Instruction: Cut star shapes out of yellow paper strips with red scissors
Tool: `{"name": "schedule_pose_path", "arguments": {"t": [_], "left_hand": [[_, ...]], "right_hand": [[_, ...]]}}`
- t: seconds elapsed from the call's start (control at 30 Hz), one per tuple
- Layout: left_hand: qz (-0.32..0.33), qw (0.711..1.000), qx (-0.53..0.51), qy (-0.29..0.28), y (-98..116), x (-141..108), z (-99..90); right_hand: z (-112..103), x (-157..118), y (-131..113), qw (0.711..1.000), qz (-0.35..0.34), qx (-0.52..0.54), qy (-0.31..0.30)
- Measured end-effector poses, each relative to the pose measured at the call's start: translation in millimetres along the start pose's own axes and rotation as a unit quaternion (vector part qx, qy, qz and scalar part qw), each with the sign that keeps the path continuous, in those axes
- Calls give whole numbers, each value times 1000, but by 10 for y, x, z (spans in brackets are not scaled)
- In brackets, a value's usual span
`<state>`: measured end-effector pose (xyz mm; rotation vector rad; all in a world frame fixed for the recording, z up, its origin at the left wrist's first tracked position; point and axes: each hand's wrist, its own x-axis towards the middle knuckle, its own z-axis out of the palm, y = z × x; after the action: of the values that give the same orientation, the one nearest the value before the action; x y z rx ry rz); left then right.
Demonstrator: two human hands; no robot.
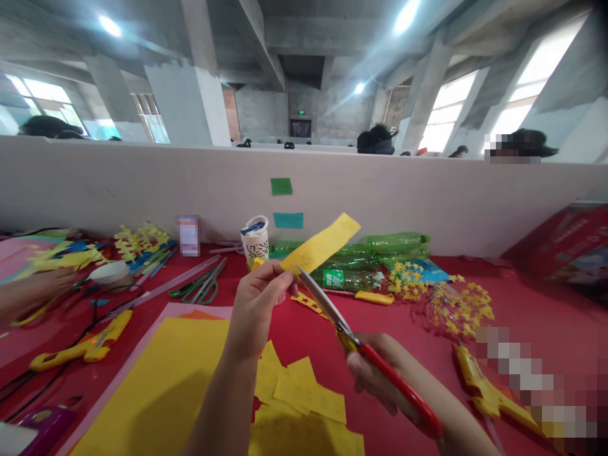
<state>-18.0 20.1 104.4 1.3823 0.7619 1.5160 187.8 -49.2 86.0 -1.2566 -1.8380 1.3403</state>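
**Scissors at the paper strip**

In the head view, our left hand pinches the strip above the red table; our right hand grips the scissors. We seem to be cutting; next calls for steady paper.

– Where does the light come from?
– From ceiling lamps and windows above the partition; both glare, and the lamps throw pale streaks.
– And below the partition?
– There it is dimmer, with a soft shadow on the yellow sheet.
– Is everything sharp?
– Rather soft; edges look stretched, some parts are pixelated.
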Motion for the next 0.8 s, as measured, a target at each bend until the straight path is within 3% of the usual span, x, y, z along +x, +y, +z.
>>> {"name": "schedule_pose_path", "arguments": {"t": [0.27, 0.43, 0.63, 0.8], "left_hand": [[-11, 1000, 19, -2, 19, -7, -23], [-13, 999, 47, -17, 69, -3, -44], [-15, 996, 84, -26, 91, 5, -73], [-22, 995, 97, -30, 92, 8, -91]], "right_hand": [[-59, -28, -31, 998, -40, -26, -39], [-55, -44, -35, 999, -29, -36, -23], [-89, -39, -70, 997, -38, -53, -50], [-65, -25, -9, 999, -3, -22, -28]]}}
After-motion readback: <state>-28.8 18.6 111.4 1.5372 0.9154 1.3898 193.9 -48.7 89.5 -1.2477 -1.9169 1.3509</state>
